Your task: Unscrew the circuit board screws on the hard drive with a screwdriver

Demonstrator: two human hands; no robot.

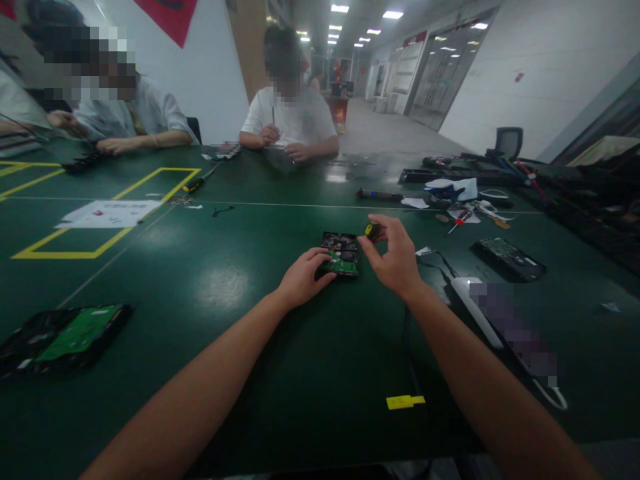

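A hard drive (345,248) with a green circuit board lies on the green table in front of me. My left hand (306,277) grips its left side, with the fingers over the board's edge and the thumb along the near side. Just right of the drive, my right hand (393,257) pinches a black-and-yellow screwdriver (371,231) between thumb and fingers. Its handle end faces me, and I cannot make out the shaft or where the tip sits.
More hard drives lie at the left (75,333) and right (510,259). A white power strip (477,310) with a cable is beside my right forearm. Farther off are a red screwdriver (461,220), another yellow-black screwdriver (195,184) and a paper sheet (107,213). Co-workers sit across the table.
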